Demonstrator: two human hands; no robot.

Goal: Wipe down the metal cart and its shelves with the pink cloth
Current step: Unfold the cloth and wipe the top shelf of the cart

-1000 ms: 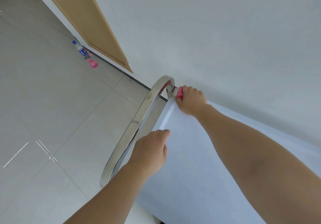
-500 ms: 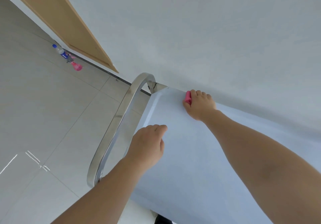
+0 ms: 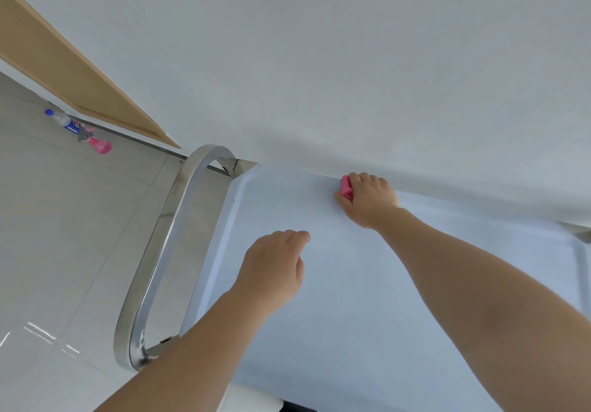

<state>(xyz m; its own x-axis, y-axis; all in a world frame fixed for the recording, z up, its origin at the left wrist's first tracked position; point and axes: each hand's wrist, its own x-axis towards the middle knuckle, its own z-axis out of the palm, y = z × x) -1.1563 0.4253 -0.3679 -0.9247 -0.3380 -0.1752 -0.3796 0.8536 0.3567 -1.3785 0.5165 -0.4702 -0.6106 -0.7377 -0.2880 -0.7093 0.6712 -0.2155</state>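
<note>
Metal cart [image 3: 367,299], top shelf seen from above, pale surface with a raised rim; its far edge sits against the white wall [image 3: 351,60]. Right hand [image 3: 369,199] at about 1 o'clock of the shelf, on the far edge beside the wall, fingers curled round the pink cloth [image 3: 346,187]; the cloth is bunched and shows only at the hand's left side, pressed to the shelf where it meets the wall. Left hand [image 3: 271,271] over the shelf's left part, near centre frame, well apart from the right hand; fingers loosely curled, holding nothing; cannot tell whether it touches the surface. Curved steel handle [image 3: 160,251] runs along the cart's left end, 8 to 11 o'clock, joined to the shelf corners at both ends. Beyond it, light tiled floor [image 3: 64,235]. At 10 o'clock, against the foot of the wall, a plastic bottle [image 3: 62,121] with a blue cap and a pink spray bottle [image 3: 96,144] lie just beside each other. A tan wooden door [image 3: 64,69] stands above them.
</note>
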